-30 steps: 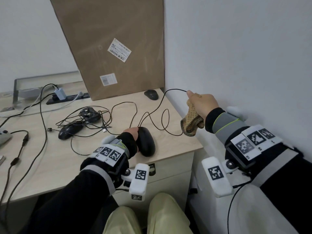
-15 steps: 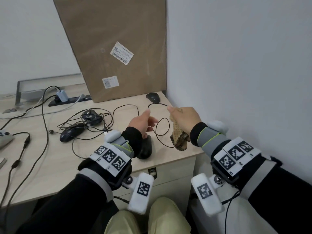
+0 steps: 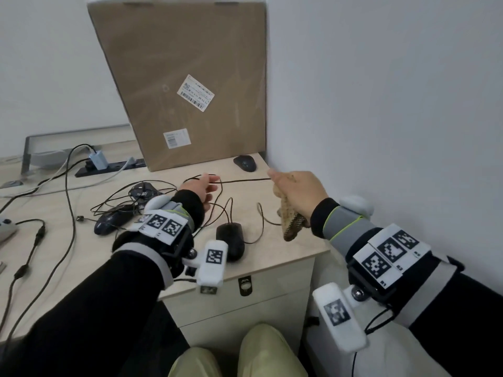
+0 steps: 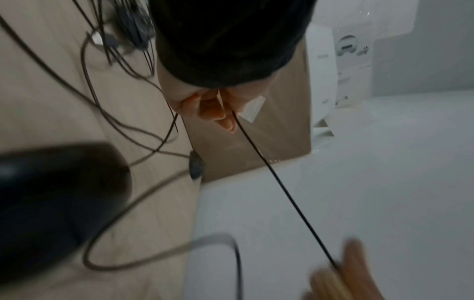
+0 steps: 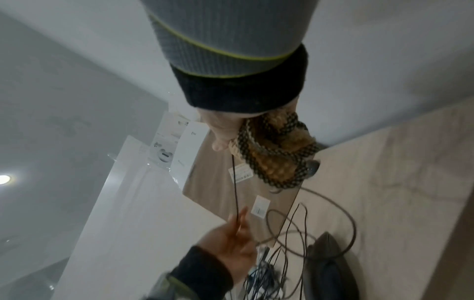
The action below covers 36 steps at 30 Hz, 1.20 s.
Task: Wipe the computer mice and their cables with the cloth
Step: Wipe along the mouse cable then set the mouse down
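Light wood-grain counter (image 3: 285, 240) in a corner between white walls. Black cable (image 3: 245, 180) is stretched taut in the air between both hands, above the counter. Left hand (image 3: 200, 187) pinches one end of that span with thumb and fingers together on it. Right hand (image 3: 298, 193) is clenched on the checkered tan-and-black cloth (image 3: 291, 221), cloth wrapped round the cable at the fist; rest of the cloth hangs below the hand. Black mouse (image 3: 230, 240) sits on the counter near the front edge, below and between the hands, with slack cable looped just beside it.

More dark mice (image 3: 111, 221) in a cable tangle to the left; another small mouse (image 3: 245, 162) by the corner, apart from the rest. Cardboard box (image 3: 187, 77) leans against the wall with two white barcode labels; print too small to read. Power strip (image 3: 109, 170) with a blue adapter behind. Cabinet under the counter has a lock. Left-wrist view is motion-blurred; the right hand there is only a smear.
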Tool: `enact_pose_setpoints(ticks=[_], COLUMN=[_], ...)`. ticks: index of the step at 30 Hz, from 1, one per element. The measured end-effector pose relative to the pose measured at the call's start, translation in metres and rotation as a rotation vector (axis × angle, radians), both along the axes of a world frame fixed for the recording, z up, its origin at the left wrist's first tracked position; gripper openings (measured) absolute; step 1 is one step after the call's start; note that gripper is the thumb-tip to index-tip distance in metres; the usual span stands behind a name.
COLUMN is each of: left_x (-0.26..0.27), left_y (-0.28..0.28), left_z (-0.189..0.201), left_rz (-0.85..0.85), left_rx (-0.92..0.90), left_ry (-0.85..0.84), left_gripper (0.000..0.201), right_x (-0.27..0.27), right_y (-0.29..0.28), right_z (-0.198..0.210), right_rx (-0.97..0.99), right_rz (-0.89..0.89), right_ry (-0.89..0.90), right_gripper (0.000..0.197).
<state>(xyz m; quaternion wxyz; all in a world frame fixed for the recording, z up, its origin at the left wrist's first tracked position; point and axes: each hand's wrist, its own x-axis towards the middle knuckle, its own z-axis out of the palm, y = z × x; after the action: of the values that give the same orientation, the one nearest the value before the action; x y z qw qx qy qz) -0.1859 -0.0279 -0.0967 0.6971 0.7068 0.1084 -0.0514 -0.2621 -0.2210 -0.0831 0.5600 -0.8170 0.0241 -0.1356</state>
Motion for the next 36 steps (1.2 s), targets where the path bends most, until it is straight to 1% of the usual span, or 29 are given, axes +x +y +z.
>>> enact_pose_setpoints(ticks=[2,3,5,7,9,11,12,14,15,18,21,24,26,28,29,31,33,34,36], left_x=[0.013,0.017,0.022,0.019,0.012,0.000,-0.007,-0.019,-0.025,-0.041,-0.048,-0.049,-0.048,-0.045,-0.041,-0.029,-0.014,-0.008,-0.001], left_y=[0.024,0.034,0.048,0.047,0.036,0.019,0.009,-0.011,-0.022,-0.051,-0.062,-0.055,-0.046,-0.039,-0.035,-0.021,0.000,0.011,0.027], left_z=[-0.004,-0.005,-0.009,-0.008,-0.003,0.006,0.012,0.021,0.023,0.026,0.021,0.013,0.008,0.005,0.006,0.005,0.004,0.003,0.000], left_rz=[0.078,0.110,0.142,0.141,0.125,0.055,-0.004,-0.129,-0.192,-0.355,-0.411,-0.501,-0.544,-0.523,-0.485,-0.334,-0.151,-0.080,0.015], left_rx=[0.004,-0.011,-0.078,-0.149,-0.215,-0.263,-0.258,-0.192,-0.140,0.005,0.009,0.065,0.044,-0.038,-0.087,-0.164,-0.243,-0.265,-0.254], left_ry=[0.026,0.039,0.050,0.050,0.066,0.118,0.142,0.151,0.138,0.114,0.092,0.079,0.077,0.067,0.067,0.083,0.122,0.135,0.143], left_gripper=[0.041,0.041,0.042,0.042,0.042,0.051,0.057,0.065,0.066,0.058,0.048,0.033,0.031,0.033,0.033,0.031,0.033,0.034,0.034], right_x=[0.004,0.005,0.005,0.007,0.010,0.013,0.015,0.015,0.014,0.013,0.017,0.016,0.015,0.013,0.012,0.011,0.011,0.011,0.013], right_y=[-0.016,-0.023,-0.034,-0.040,-0.038,-0.031,-0.028,-0.017,-0.010,0.010,0.017,0.010,0.005,0.004,0.003,-0.001,-0.012,-0.019,-0.031], right_z=[0.003,0.005,0.008,0.006,0.004,0.004,0.005,0.008,0.009,0.008,0.000,-0.006,-0.011,-0.015,-0.016,-0.017,-0.014,-0.013,-0.013], right_rx=[0.037,0.023,-0.004,-0.030,-0.050,-0.070,-0.087,-0.124,-0.159,-0.278,-0.290,-0.293,-0.267,-0.222,-0.200,-0.152,-0.091,-0.071,-0.092], right_rz=[-0.067,-0.100,-0.156,-0.208,-0.234,-0.229,-0.224,-0.208,-0.196,-0.147,-0.102,-0.085,-0.052,0.000,0.017,0.008,-0.055,-0.083,-0.121], right_ry=[-0.005,-0.018,-0.059,-0.093,-0.090,-0.097,-0.105,-0.132,-0.153,-0.179,-0.120,-0.048,-0.022,0.002,0.013,0.012,-0.002,-0.010,-0.024], right_gripper=[0.051,0.050,0.050,0.047,0.046,0.047,0.048,0.049,0.049,0.052,0.051,0.050,0.050,0.051,0.052,0.052,0.048,0.046,0.045])
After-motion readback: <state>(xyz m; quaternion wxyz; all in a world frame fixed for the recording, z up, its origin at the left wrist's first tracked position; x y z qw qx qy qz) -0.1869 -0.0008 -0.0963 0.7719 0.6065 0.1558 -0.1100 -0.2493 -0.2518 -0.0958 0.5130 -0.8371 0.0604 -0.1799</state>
